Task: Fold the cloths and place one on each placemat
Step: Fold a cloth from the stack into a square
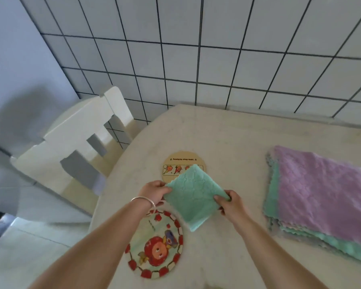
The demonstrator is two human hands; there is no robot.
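The left hand (pixel 154 192) pinches the left corner of a folded green cloth (pixel 193 195), with the thumb on top of the fabric and the other fingers under it. A thin silver bracelet (pixel 144 200) sits on the left wrist. The right hand (pixel 229 203) grips the right corner of the same cloth, the thumb lying on the upper side and the fingers curled below. Between the two hands the cloth is a small square, turned like a diamond. Whether it is lifted or rests on the table (pixel 227 138) I cannot tell.

The far corner of the cloth covers the near edge of a round placemat (pixel 176 163) with a pale yellow face, small cartoon figures and a line of text. The near corner of the cloth points down toward the table just beside a second round placemat (pixel 154 247), which has a red and white border and a red cartoon character in the middle. The left forearm passes over the upper left part of this placemat.

To the right, well apart from the hands, a stack of unfolded cloths (pixel 321 195) lies flat on the table, purple on top, with green and grey edges showing beneath. A white chair (pixel 75 142) stands at the left side of the table, and a wall of white tiles (pixel 196 49) with dark joints is behind.
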